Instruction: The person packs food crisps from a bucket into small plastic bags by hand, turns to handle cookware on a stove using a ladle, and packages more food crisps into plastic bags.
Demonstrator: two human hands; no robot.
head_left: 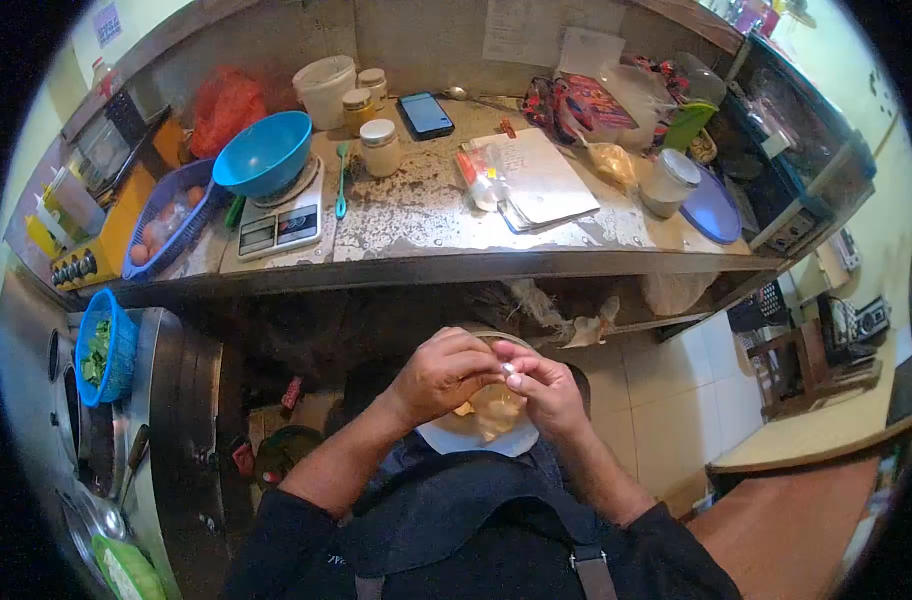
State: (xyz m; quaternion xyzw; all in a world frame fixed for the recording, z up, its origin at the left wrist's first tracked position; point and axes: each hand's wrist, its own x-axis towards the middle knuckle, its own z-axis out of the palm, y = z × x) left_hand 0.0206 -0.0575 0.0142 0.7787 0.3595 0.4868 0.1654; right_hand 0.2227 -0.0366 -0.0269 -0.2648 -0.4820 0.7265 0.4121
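My left hand (446, 375) and my right hand (549, 388) meet in front of my body, fingertips pinched together. Between them shows a small white piece (508, 370), too small for me to name its kind. Both hands are closed around it. Beneath them, on my lap, rests a round white bowl (464, 440), and my hands hide part of it. Inside the bowl lie pale tan, thin-looking bits (496, 412) that I cannot identify for certain.
Ahead is a worn counter (401, 235) with a blue bowl (264, 155) on a kitchen scale (281, 228), jars (380, 148), a phone (425, 115) and a notebook (546, 180). A blue basket of green leaves (106, 345) stands left, beside a stove. Tiled floor (666, 375) shows to the right.
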